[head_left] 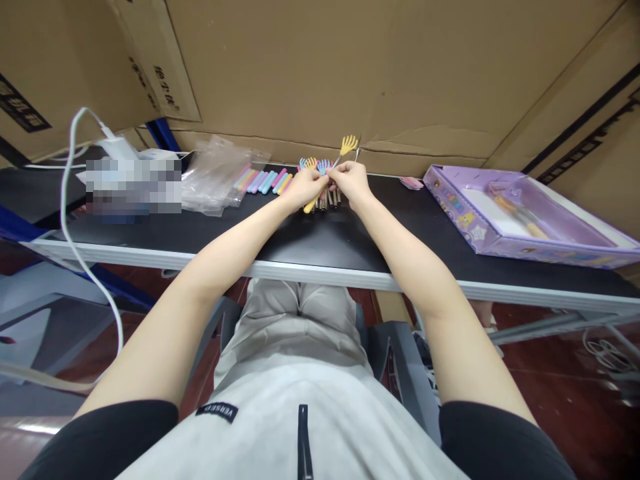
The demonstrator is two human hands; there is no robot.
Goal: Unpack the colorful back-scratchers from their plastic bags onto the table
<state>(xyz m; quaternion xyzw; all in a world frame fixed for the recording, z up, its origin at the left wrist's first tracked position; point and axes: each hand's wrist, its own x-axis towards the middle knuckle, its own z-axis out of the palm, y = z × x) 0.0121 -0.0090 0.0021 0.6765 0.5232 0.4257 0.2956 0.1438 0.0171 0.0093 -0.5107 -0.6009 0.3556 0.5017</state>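
Observation:
Both hands meet over the black table, holding a small back scratcher with a yellow claw-shaped head and a thin metal rod. My left hand is closed around it near its yellow handle. My right hand pinches the rod below the head. From behind the right hand's fingers sticks up a thin, pointed silvery piece, too small to name. Beneath the hands lies a row of more back scratchers, with blue, yellow and pink heads and metal rods; the hands partly cover them.
Several pastel handles lie in a row left of my hands, beside clear plastic bags. A purple box with a bagged item inside stands at right. Small pink cards lie near it. A white cable hangs at left. Cardboard walls the back.

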